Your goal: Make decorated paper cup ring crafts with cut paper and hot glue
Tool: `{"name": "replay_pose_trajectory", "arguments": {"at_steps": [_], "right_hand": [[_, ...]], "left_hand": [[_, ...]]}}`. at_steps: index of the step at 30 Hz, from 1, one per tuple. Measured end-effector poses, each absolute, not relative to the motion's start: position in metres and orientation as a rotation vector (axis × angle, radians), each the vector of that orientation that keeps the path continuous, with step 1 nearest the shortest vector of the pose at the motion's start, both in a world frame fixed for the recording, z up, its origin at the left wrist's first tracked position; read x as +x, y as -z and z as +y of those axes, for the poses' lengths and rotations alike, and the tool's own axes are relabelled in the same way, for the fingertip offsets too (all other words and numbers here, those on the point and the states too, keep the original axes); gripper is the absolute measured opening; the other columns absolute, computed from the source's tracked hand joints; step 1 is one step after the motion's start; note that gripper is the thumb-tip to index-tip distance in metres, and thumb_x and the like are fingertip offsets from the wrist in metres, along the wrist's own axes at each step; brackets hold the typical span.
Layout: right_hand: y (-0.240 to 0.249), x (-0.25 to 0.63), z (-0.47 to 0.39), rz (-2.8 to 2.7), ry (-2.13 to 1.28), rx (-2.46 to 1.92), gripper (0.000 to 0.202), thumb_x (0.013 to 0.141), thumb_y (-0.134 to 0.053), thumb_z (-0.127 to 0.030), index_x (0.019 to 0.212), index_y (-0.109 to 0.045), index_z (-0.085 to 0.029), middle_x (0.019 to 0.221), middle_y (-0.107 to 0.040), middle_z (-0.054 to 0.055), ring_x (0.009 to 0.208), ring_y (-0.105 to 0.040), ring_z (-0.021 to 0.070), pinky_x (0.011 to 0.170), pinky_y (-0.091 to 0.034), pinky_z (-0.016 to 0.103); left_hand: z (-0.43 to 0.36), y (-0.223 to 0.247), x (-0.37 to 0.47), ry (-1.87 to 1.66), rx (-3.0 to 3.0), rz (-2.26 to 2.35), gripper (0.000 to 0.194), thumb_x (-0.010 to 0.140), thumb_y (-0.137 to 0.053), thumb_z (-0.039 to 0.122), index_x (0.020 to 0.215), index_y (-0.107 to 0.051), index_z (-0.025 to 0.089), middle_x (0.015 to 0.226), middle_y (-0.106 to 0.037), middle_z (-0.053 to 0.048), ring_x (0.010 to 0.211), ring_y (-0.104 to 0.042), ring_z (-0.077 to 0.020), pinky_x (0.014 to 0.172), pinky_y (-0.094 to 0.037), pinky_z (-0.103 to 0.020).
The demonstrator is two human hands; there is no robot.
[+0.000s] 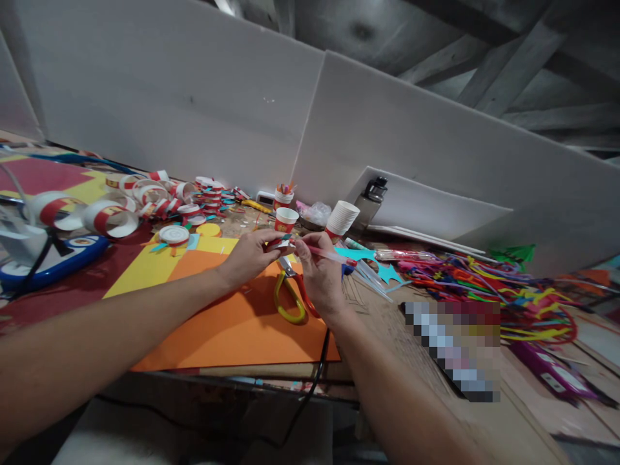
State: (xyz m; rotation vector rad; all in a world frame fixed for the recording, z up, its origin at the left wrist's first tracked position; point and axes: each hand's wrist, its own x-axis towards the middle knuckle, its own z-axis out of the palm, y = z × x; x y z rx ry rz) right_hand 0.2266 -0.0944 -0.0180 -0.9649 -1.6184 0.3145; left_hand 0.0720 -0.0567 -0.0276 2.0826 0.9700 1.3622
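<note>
My left hand (249,258) is closed, its thumb and fingertips pinching a small piece of white and teal paper (281,243). Close beside it, my right hand (323,278) is wrapped round a thin translucent pinkish stick with a red end (329,254); its exact kind I cannot make out. The fingertips of both hands nearly meet over the small piece. Below them, scissors (289,303) with yellow and red handles lie on orange paper (217,336), partly hidden by my right hand. A red and white paper cup (286,220) stands just behind my hands.
Stacked cups (343,219) and a dark bottle (372,201) stand behind. Cut cup rings (113,216) lie left, near a blue-based device (82,258). Colourful pipe cleaners (484,284) cover the right side. A black cable (320,371) hangs over the front edge.
</note>
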Motion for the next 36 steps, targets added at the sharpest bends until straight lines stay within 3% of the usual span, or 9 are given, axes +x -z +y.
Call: {"name": "replay_pose_trajectory", "arguments": {"at_steps": [36], "right_hand": [[0.0159,0.2270,-0.0966,-1.629,-0.291,-1.004,0.020,0.090,-0.055,-0.040,0.084,-0.053,-0.021,0.079,-0.063,0.000,0.071,-0.061,0.0139,0.064,-0.047,0.027]], "left_hand": [[-0.0534,0.0342,0.0719,-1.361,2.104,0.914,0.022,0.082,-0.062,0.025,0.098,-0.074,0.014,0.089,-0.072,-0.004,0.078,-0.060,-0.0146,0.071,-0.045,-0.024]]}}
